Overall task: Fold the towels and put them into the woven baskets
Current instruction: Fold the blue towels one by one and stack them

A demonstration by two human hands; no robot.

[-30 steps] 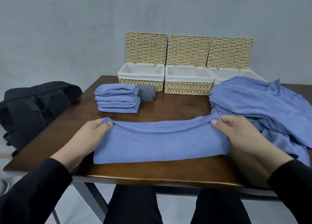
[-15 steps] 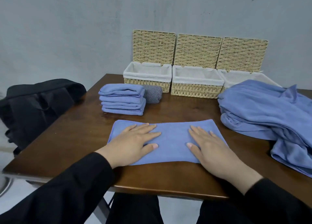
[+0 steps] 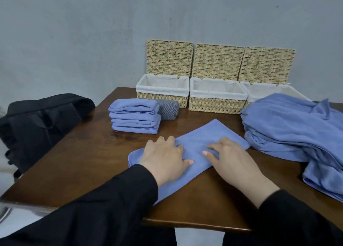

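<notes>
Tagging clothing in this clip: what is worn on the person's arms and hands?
Both arms wear long black sleeves, left and right, ending at the wrists. The left hand and right hand are bare: no gloves, rings or watch visible.

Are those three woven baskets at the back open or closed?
Open. The woven baskets have their lids tipped up against the wall, baring the white liners. No towels show inside the left two; the right one is partly hidden.
</notes>
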